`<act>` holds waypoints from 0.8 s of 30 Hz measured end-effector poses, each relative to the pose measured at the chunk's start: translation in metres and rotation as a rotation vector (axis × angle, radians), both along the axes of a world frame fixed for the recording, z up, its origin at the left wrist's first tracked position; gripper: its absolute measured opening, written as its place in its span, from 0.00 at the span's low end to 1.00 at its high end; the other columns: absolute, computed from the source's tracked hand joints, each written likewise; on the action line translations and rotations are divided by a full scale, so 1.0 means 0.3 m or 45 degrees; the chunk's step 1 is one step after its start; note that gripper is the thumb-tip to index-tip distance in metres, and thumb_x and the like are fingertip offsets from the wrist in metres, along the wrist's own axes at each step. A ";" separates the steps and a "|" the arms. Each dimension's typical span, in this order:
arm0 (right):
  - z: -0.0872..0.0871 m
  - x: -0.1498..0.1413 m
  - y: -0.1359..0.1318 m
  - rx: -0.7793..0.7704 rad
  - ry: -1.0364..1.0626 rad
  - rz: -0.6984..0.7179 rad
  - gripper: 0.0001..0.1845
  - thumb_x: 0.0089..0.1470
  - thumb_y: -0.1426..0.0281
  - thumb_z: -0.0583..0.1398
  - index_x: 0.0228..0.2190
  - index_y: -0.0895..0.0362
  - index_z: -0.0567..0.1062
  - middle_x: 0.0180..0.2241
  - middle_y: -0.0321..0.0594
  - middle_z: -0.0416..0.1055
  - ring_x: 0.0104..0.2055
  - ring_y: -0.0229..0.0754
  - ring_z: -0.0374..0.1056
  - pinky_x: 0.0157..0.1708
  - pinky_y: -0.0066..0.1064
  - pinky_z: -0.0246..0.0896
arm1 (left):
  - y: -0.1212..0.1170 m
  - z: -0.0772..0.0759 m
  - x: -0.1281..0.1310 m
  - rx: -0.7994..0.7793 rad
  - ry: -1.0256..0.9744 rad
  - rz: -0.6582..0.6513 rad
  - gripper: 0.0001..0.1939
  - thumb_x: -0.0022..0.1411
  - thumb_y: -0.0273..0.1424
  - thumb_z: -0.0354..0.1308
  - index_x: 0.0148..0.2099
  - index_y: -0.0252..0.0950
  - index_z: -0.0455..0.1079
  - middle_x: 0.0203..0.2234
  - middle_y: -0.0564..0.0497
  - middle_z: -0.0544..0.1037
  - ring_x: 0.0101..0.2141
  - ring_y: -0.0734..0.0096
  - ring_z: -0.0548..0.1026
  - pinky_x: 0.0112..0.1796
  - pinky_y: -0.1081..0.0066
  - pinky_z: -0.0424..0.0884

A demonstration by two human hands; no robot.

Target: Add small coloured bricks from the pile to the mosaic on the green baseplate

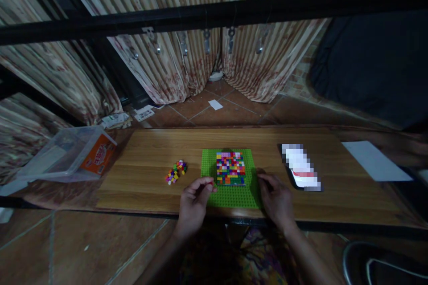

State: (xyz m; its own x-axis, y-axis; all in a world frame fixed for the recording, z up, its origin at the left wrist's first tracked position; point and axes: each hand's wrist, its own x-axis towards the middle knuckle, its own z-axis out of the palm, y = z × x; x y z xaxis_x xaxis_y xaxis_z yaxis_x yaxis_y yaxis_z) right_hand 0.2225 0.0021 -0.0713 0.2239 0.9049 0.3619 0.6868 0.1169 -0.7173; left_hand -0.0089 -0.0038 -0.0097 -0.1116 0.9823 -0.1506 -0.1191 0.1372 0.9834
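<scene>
While a phone (pixel 302 167) flanks the right fingers (pixel 268 179), grip unclear, left fingers (pixel 200 181) pinch a red brick (pixel 211 183).

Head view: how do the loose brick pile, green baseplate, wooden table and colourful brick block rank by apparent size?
1. Wooden table
2. Green baseplate
3. Colourful brick block
4. Loose brick pile

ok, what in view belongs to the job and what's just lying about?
In the job:
green plate
bricks on it
loose bricks
red brick in left hand

Likely just lying about:
clear box
white sheet
floor paper
phone, though its screen is blurred out
</scene>
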 end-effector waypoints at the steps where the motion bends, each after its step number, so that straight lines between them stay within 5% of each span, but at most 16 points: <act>1: 0.000 0.001 -0.001 -0.003 -0.008 0.000 0.14 0.57 0.64 0.53 0.35 0.57 0.76 0.36 0.45 0.75 0.37 0.46 0.73 0.37 0.36 0.67 | -0.002 0.007 0.002 -0.001 -0.044 -0.005 0.09 0.52 0.33 0.64 0.36 0.35 0.75 0.29 0.52 0.78 0.31 0.70 0.77 0.37 0.71 0.73; 9: -0.003 0.008 -0.001 -0.029 -0.048 -0.012 0.15 0.57 0.62 0.53 0.35 0.56 0.76 0.37 0.45 0.76 0.38 0.47 0.72 0.38 0.37 0.66 | -0.013 0.034 0.016 0.048 -0.095 -0.051 0.09 0.52 0.31 0.65 0.37 0.35 0.74 0.29 0.52 0.78 0.33 0.70 0.77 0.40 0.70 0.74; 24: -0.001 0.004 -0.001 -0.007 -0.063 -0.013 0.14 0.58 0.62 0.53 0.35 0.56 0.76 0.36 0.45 0.75 0.37 0.45 0.72 0.36 0.35 0.66 | 0.031 -0.045 0.000 0.294 0.518 -0.007 0.08 0.59 0.31 0.58 0.39 0.38 0.77 0.35 0.50 0.80 0.39 0.67 0.76 0.44 0.69 0.70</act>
